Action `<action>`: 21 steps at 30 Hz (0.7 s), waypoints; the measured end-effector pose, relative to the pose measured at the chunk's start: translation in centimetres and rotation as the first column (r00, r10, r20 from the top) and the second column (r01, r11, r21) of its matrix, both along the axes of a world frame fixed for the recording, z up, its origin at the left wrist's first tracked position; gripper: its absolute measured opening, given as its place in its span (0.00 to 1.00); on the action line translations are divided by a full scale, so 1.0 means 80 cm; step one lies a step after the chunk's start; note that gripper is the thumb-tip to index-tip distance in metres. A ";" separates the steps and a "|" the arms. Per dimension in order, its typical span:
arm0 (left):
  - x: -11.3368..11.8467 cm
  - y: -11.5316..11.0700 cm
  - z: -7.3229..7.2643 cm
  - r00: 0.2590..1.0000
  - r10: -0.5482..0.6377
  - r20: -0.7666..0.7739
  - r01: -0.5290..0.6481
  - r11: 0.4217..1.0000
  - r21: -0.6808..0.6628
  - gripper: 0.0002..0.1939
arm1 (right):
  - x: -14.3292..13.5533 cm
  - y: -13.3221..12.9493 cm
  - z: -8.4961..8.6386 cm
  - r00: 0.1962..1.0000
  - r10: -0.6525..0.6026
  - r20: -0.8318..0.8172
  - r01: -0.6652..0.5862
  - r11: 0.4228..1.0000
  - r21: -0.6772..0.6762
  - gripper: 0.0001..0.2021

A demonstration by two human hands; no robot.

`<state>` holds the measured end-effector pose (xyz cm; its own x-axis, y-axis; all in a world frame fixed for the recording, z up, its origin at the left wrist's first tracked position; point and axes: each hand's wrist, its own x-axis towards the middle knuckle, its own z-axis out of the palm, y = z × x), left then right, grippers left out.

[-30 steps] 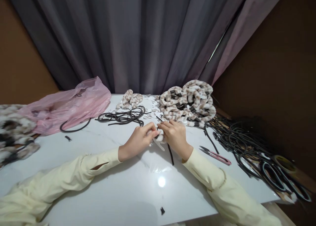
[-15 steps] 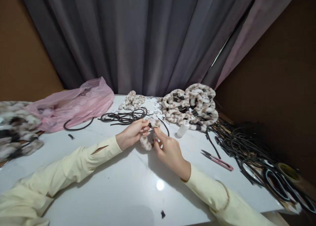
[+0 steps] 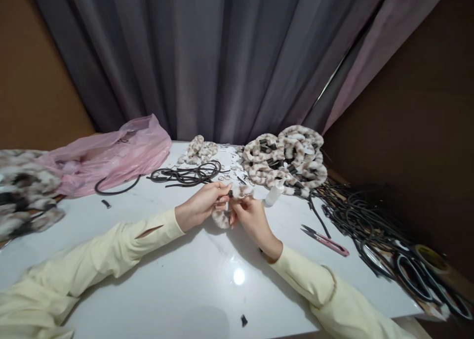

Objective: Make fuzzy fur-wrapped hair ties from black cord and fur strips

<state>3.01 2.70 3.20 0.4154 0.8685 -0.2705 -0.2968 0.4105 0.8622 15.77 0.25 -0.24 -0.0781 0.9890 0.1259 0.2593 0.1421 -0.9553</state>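
Between my two hands is a spotted white-and-brown furry tube (image 3: 221, 219), bent into a curve above the white table. My left hand (image 3: 202, 204) pinches it by a dark end at the top. The fingers of my right hand (image 3: 254, 218) are closed on the fur a little to the right, and they hide part of the tube. Behind my hands lies a bundle of black cords (image 3: 188, 175). A small white bottle (image 3: 274, 193) stands just right of my right hand.
Furry rings (image 3: 285, 156) are piled at the back right. Thread snips (image 3: 325, 239) lie at right, near a heap of black cords (image 3: 351, 215). A pink plastic bag (image 3: 118, 153) and more furry pieces (image 3: 29, 181) sit at left. A black scrap (image 3: 244, 320) lies near the front edge.
The furry tube's upper part has shifted right and now shows more fur between my hands. My right hand has turned and its fingers have drawn in. A black cord end beside it is no longer seen.
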 end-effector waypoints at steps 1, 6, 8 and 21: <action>0.000 -0.003 0.000 1.000 -0.007 -0.017 0.008 0.999 0.038 0.13 | 0.001 0.000 0.001 1.000 -0.021 0.023 0.020 1.000 0.024 0.14; 0.005 -0.016 0.003 0.980 0.069 -0.187 -0.014 0.959 0.281 0.13 | 0.007 0.001 0.007 0.997 -0.069 0.031 0.066 0.994 0.085 0.18; 0.007 -0.019 0.002 0.961 0.128 -0.244 -0.029 0.928 0.373 0.13 | 0.008 0.001 0.009 0.998 -0.058 0.013 0.057 0.995 0.083 0.20; -0.002 -0.011 -0.002 0.722 0.481 -0.497 0.129 0.612 0.780 0.06 | -0.009 -0.019 0.010 0.924 0.157 -0.348 -0.249 0.939 -0.237 0.16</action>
<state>2.86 1.83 3.02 0.2278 0.9014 0.3682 0.4246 -0.4323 0.7955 15.01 -1.24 0.58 -0.2816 0.9550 -0.0926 -0.0727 -0.1174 -0.9904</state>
